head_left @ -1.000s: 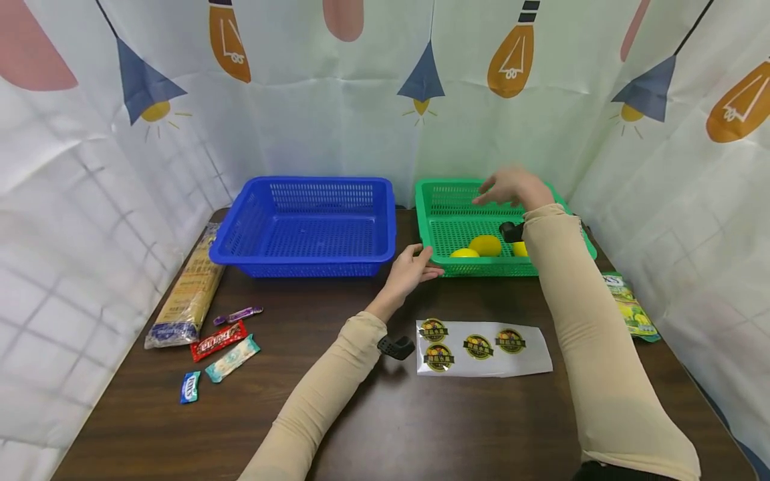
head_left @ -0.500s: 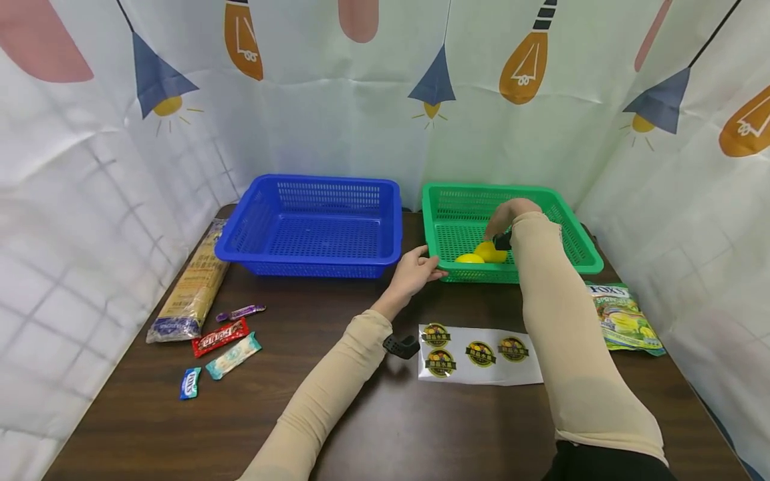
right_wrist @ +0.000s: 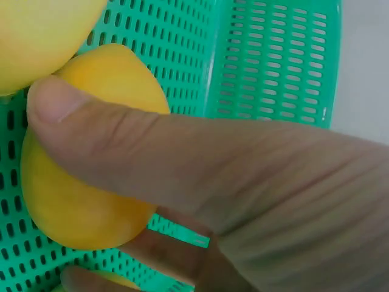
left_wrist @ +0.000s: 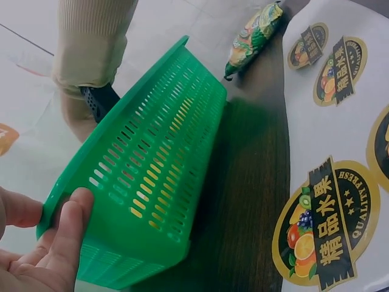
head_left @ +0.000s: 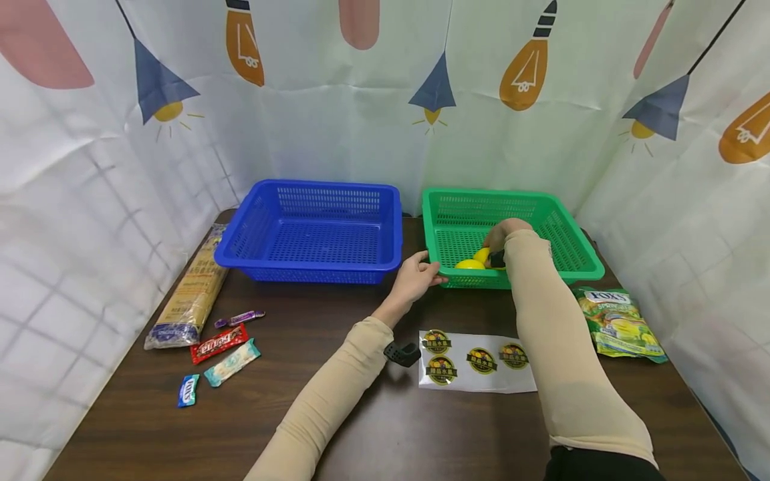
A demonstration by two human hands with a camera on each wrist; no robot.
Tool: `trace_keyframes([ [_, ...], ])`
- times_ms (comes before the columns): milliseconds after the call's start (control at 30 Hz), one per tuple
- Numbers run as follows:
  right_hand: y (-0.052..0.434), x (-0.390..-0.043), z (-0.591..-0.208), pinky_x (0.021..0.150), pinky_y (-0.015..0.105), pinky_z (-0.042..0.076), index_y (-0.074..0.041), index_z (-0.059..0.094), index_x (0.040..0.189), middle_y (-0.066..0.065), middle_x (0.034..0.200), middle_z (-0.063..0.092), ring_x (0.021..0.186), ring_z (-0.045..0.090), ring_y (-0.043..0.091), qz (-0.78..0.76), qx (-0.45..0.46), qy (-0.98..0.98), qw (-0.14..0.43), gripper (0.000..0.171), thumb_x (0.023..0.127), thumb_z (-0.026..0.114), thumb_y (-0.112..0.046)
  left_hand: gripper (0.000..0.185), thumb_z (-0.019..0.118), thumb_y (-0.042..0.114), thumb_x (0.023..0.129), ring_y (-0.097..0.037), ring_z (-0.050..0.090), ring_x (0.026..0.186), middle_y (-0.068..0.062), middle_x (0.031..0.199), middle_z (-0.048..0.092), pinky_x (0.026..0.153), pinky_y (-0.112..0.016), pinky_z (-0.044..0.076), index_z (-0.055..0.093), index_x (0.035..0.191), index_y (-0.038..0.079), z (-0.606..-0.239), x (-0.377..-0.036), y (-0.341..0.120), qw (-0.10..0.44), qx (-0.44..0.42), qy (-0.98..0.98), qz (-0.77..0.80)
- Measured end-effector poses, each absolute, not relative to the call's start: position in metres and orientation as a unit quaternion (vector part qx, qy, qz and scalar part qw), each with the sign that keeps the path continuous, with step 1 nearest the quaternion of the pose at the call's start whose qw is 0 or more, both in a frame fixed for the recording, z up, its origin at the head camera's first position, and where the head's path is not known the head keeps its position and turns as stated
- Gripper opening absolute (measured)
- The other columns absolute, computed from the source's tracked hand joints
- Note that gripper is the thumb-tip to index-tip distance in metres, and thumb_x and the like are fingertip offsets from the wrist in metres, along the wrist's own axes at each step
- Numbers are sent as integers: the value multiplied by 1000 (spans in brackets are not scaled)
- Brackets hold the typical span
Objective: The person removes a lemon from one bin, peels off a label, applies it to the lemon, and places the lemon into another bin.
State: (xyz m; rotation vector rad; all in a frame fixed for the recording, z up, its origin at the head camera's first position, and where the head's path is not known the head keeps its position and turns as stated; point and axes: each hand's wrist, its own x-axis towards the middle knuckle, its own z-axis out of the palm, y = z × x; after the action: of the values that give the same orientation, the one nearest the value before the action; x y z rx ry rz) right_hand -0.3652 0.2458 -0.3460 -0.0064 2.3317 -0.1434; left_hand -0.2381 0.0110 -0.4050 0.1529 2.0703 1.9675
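The green basket [head_left: 568,234] stands at the back right with several yellow fruits inside. At its near left corner, my left hand [head_left: 414,279] grips the rim between thumb and fingers; the left wrist view shows this hand [left_wrist: 45,243] on the basket's end [left_wrist: 121,249]. My right hand [head_left: 505,232] reaches down into the basket. In the right wrist view its thumb [right_wrist: 115,137] lies across a smooth orange-yellow fruit [right_wrist: 85,207], with fingers beyond it. Touching that fruit is a paler yellow fruit [right_wrist: 45,36]. A third yellow one [right_wrist: 112,278] is mostly hidden.
A blue basket [head_left: 309,264] stands left of the green one. A sheet of fruit stickers [head_left: 475,374] lies in front. Left are a long packet [head_left: 189,294] and several wrapped sweets, including a red bar [head_left: 219,343]. A green FOX'S bag [head_left: 619,324] lies right.
My right hand has come down from above the basket onto the fruit near its front wall. The left hand has kept its place on the rim.
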Motion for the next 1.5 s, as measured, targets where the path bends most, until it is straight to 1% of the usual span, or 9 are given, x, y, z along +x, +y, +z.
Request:
trace_keyframes([
  [267, 251, -368, -350, 104, 48, 47, -13, 38, 153, 22, 160, 30, 141, 36, 43, -24, -25, 936, 350, 77, 91, 68, -46, 59, 51, 19, 104, -31, 71, 108, -21, 126, 68, 100, -33, 56, 26, 155, 2, -410, -237, 11, 130, 45, 717, 683],
  [467, 245, -357, -307, 95, 43, 53, -5, 34, 153, 24, 156, 36, 119, 54, 36, -91, -45, 943, 317, 78, 92, 68, -41, 58, 51, 19, 104, -29, 72, 106, -20, 127, 67, 101, -33, 55, 28, 154, 2, -411, -239, 13, 125, 49, 709, 692],
  [633, 230, -344, -266, 103, 44, 54, 0, 23, 156, 27, 157, 30, 131, 50, 39, -129, -85, 933, 325, 80, 97, 62, -36, 58, 51, 19, 104, -29, 72, 107, -20, 127, 68, 100, -32, 56, 29, 154, 2, -412, -238, 15, 130, 47, 703, 698],
  [767, 214, -328, -239, 94, 42, 59, -2, 27, 155, 26, 154, 35, 124, 58, 38, -121, -125, 942, 289, 80, 94, 65, -37, 58, 51, 19, 104, -30, 71, 109, -21, 128, 67, 101, -35, 56, 28, 155, 2, -412, -236, 15, 134, 40, 700, 700],
  [867, 204, -311, -226, 84, 37, 62, -4, 34, 152, 22, 142, 49, 105, 67, 31, -95, -151, 953, 243, 77, 92, 67, -39, 58, 51, 20, 105, -32, 70, 111, -22, 129, 66, 103, -37, 54, 27, 155, 2, -413, -238, 13, 144, 40, 695, 703],
  [967, 195, -292, -220, 78, 33, 57, -5, 44, 147, 18, 125, 59, 92, 64, 25, -58, -196, 962, 179, 69, 91, 67, -39, 58, 50, 21, 105, -32, 68, 114, -23, 130, 64, 104, -35, 54, 27, 154, 1, -414, -241, 10, 163, 46, 677, 716],
  [1133, 184, -255, -229, 69, 31, 47, -7, 59, 132, 11, 103, 68, 78, 58, 21, -60, -268, 958, 78, 52, 90, 68, -37, 54, 52, 25, 104, -29, 66, 116, -25, 132, 61, 107, -35, 52, 36, 148, 0, -418, -244, -1, 209, 61, 655, 723],
  [1300, 176, -221, -259, 62, 27, 47, -7, 62, 123, 5, 88, 67, 66, 56, 15, -138, -305, 940, 63, 45, 92, 66, -39, 55, 43, 40, 106, -31, 65, 119, -28, 139, 55, 108, -40, 51, 42, 143, -1, -422, -232, -22, 247, 106, 663, 699],
  [1500, 172, -189, -313, 62, 25, 48, -10, 63, 118, 0, 84, 65, 69, 56, 12, -219, -291, 929, 73, 42, 93, 65, -43, 68, 29, 56, 105, -39, 61, 125, -26, 144, 52, 107, -41, 52, 41, 146, 4, -427, -211, -40, 284, 136, 627, 712],
])
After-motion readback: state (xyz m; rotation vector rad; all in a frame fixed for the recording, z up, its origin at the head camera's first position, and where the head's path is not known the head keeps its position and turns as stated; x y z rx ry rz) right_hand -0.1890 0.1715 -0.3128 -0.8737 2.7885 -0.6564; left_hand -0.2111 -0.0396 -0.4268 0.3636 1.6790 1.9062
